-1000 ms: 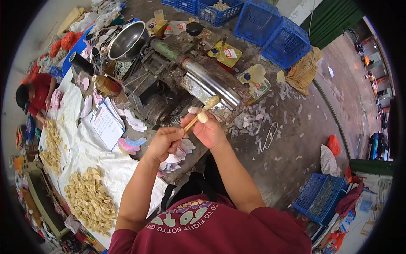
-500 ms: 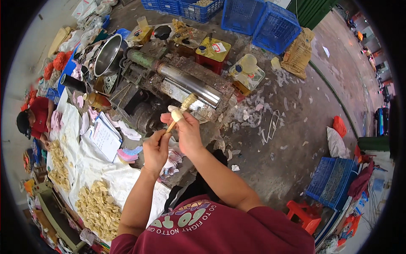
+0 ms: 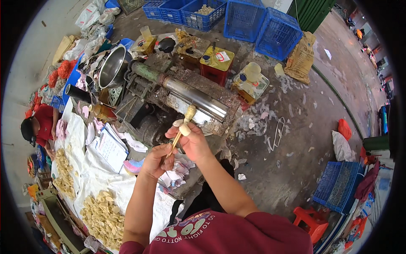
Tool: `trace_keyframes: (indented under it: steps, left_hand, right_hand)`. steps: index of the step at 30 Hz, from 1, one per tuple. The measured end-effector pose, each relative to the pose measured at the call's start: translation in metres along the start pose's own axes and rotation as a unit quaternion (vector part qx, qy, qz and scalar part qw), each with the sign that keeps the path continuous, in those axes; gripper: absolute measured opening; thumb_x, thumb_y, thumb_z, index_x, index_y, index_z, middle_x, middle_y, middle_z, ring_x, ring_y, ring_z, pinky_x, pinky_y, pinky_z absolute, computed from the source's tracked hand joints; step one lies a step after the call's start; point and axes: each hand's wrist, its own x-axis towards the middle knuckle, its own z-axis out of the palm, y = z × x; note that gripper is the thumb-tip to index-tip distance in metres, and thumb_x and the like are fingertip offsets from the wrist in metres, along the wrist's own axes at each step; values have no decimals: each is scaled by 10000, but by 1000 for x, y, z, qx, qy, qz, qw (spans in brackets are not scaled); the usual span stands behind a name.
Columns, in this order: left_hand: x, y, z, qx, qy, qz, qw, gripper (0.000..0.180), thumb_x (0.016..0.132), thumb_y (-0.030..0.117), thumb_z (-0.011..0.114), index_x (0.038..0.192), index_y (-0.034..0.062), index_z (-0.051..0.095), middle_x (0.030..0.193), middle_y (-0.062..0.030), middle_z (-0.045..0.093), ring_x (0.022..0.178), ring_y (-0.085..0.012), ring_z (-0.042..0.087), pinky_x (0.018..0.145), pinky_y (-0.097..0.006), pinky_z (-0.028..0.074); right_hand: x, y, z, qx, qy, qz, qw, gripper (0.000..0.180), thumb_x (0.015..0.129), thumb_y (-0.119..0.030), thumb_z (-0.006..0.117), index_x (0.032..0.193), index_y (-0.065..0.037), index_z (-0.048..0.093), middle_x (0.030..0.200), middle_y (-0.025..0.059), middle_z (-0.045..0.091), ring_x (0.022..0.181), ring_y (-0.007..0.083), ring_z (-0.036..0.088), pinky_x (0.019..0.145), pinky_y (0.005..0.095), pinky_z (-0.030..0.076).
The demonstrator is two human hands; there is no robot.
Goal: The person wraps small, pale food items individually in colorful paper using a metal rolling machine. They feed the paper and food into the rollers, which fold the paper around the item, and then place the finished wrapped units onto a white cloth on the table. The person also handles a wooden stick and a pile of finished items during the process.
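My left hand [image 3: 156,161] pinches the lower end of a thin wooden stick [image 3: 175,142], its fingers closed. Higher up, my right hand [image 3: 195,144] has its fingers closed on a small cream-coloured piece [image 3: 185,129] beside the stick. A knobbly yellowish lump [image 3: 190,112] shows just past the cream piece; I cannot tell whether it is the stick's crusted head. Both hands are in front of a grimy machine with a shiny metal roller [image 3: 196,98] and a whitish, jagged-edged strip [image 3: 179,103] beneath it.
Left, a white sheet [image 3: 95,171] bears piles of cream pieces [image 3: 103,216] and a clipboard of papers [image 3: 112,148]. A steel bowl [image 3: 113,67] and a red-and-yellow tin [image 3: 216,63] flank the machine. Blue crates [image 3: 277,36] stand behind. A person [image 3: 42,125] sits far left.
The view has shifted slightly, so the scene appears lower and farther right. The stick and cream piece have turned a little in my hands, and more of the stick shows.
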Motion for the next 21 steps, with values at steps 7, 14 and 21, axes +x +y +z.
trace_keyframes:
  steps: [7,14,21]
  left_hand:
    - [-2,-23,24,588,294,442,610,88,874,40,622,936,-23,630,730,-67,614,611,-112,553,559,-244,439]
    - [3,-16,4,339,209,265,878,169,926,148,577,880,-7,625,583,-19,523,471,-77,420,443,-215,307]
    - [-7,13,15,135,111,52,983,267,944,237,538,833,5,610,552,-5,496,401,-52,359,381,-201,236]
  right_hand:
    - [3,18,49,-94,202,-139,965,217,959,-173,521,1035,14,601,971,129,676,893,216,656,827,317,499]
    - [2,-6,33,4,88,-15,996,284,921,-193,572,1133,-4,576,1016,138,664,988,242,627,929,377,462]
    - [14,1,16,-69,42,-41,996,235,951,-179,515,1100,-3,563,945,128,662,901,233,637,861,367,486]
